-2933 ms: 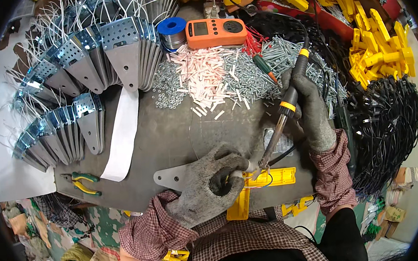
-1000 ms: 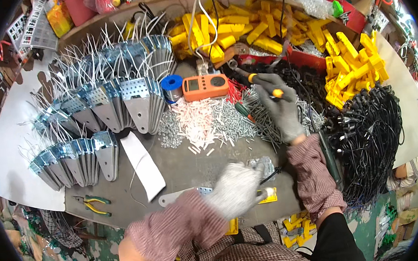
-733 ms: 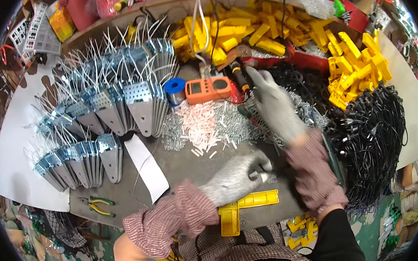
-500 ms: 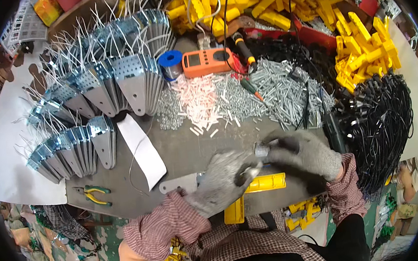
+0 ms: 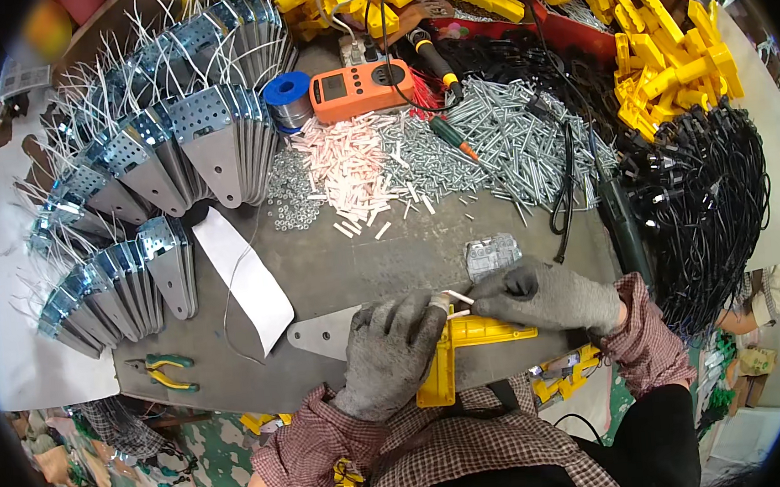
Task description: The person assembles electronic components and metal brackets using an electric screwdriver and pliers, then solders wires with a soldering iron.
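Note:
My left hand (image 5: 388,358), in a grey glove, is closed over the wide end of a grey metal plate (image 5: 319,335), which sticks out leftward with its rounded tip. White wires (image 5: 458,299) show between the two hands. My right hand (image 5: 545,297), also gloved, pinches at the right-hand ends of these wires. Just below, a yellow plastic housing (image 5: 493,331) lies at the table's near edge, with one arm pointing toward me and partly covered by my left hand. Beyond my right hand rests a small grey-white printed pad (image 5: 492,256).
Pliers (image 5: 170,371) and a white paper strip (image 5: 244,278) lie left. Stacked metal plates with wires (image 5: 181,155) stand far left. Beyond are a solder spool (image 5: 288,102), an orange meter (image 5: 362,92), white tubes (image 5: 347,160) and screws (image 5: 519,142). Black cables (image 5: 703,210) are heaped right.
The grey-white pad has left my right hand and lies on the table. My right hand has come down to the white wires beside my left hand. The view has shifted slightly.

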A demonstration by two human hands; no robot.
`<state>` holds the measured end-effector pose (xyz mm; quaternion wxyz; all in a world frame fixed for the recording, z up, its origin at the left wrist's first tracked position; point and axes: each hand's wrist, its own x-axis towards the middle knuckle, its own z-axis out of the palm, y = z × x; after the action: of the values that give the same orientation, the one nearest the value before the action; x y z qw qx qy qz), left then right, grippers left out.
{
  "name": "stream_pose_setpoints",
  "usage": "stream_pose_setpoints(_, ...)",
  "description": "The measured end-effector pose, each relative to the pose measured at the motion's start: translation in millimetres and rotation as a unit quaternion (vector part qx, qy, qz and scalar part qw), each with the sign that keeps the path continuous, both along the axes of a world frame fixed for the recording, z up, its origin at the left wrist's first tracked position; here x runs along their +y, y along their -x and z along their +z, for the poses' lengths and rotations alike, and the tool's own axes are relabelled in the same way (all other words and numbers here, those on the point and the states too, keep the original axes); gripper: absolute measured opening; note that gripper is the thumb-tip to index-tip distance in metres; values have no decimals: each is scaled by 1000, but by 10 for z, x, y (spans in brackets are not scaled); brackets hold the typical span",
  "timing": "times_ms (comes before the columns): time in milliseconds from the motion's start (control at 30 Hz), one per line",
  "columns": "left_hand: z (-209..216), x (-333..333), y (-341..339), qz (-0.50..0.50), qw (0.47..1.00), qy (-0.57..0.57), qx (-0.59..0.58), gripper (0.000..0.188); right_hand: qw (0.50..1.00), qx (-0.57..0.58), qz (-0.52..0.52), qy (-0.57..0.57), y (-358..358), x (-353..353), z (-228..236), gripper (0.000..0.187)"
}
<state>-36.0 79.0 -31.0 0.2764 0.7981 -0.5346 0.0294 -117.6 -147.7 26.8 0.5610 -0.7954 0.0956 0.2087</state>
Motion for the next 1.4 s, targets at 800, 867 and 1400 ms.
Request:
stream_pose_setpoints(800, 220, -51, 49, -124, 983, -125, -54, 37, 936, -287, -146, 144, -567, -285, -309, 21)
stream_pose_setpoints(867, 259, 19, 47, -134, 986, -101, 25, 38, 850, -341, -179, 359, -922, -468, -245, 16)
stream_pose_setpoints(1400, -165, 246, -179, 7, 999, -3, -37, 40, 897, -387, -213, 0, -324, 292, 213, 15)
